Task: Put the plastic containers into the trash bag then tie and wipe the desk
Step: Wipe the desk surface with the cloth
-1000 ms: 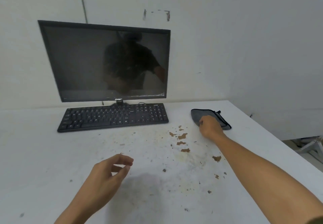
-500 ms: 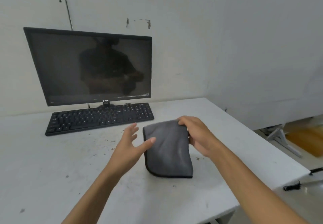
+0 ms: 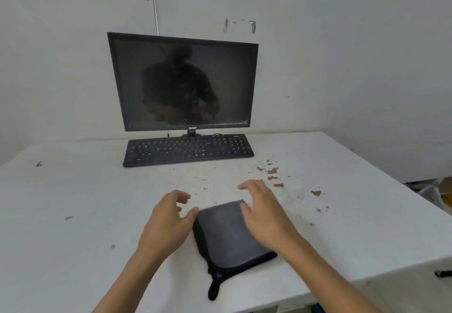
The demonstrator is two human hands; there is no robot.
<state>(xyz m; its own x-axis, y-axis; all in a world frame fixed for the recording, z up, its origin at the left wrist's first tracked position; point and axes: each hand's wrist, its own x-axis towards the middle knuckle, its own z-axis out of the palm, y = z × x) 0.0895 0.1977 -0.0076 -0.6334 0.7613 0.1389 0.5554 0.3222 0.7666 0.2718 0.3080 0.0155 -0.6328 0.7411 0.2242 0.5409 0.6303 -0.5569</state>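
A folded grey cloth with a dark edge lies flat on the white desk, near its front edge. My right hand rests over the cloth's right side with fingers spread and fairly straight. My left hand is at the cloth's left edge, thumb touching its corner, fingers loosely curled and holding nothing. Brown crumbs and stains are scattered on the desk beyond my right hand. No plastic containers or trash bag are in view.
A black keyboard lies behind the cloth, in front of a dark monitor against the wall. The desk's right edge drops off to the floor, where a white frame stands.
My right hand fetched the cloth from the desk's far right, held it up, and it now lies flat in front of me. Both hands have come down onto it.
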